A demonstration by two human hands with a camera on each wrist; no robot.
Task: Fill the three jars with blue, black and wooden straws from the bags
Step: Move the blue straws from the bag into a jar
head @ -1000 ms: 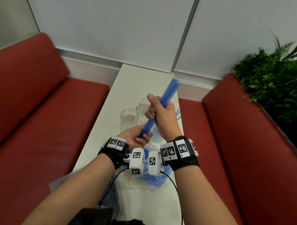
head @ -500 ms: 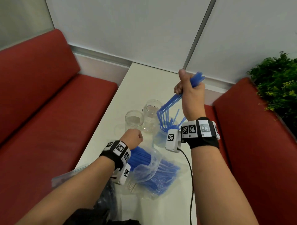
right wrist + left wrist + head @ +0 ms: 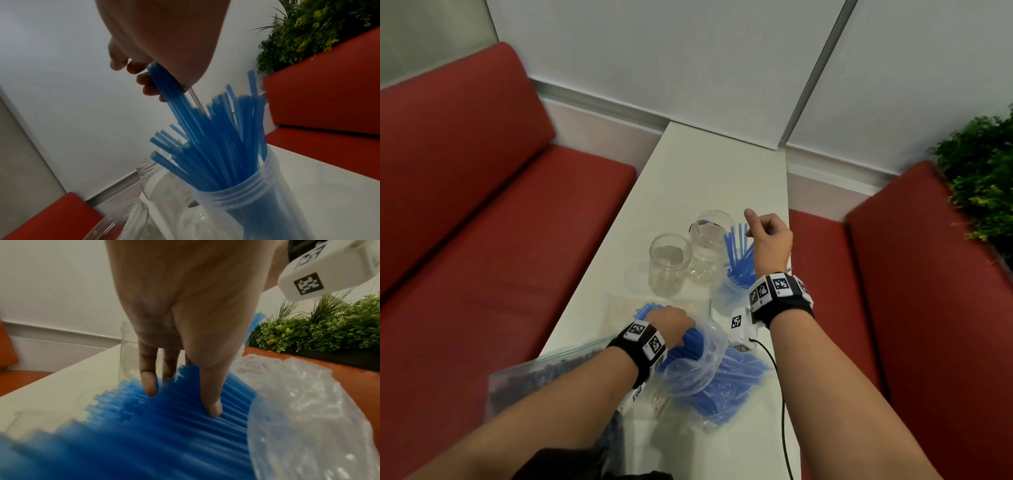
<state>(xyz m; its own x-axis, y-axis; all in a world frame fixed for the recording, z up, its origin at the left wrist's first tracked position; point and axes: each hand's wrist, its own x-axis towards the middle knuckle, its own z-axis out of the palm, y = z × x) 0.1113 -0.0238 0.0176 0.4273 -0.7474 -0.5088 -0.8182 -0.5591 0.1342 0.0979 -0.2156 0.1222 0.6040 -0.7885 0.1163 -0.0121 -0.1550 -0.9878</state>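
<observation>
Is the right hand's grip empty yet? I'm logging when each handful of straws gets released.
No: the right hand curls round several blue straws above the jar.

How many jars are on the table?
3: an empty jar on the left, an empty jar behind it, and a jar of blue straws under the right hand.

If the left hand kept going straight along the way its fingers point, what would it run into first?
The left hand already rests its fingertips on the loose blue straws. Straight beyond them, the near clear jar looks first in line, though depth is uncertain.
</observation>
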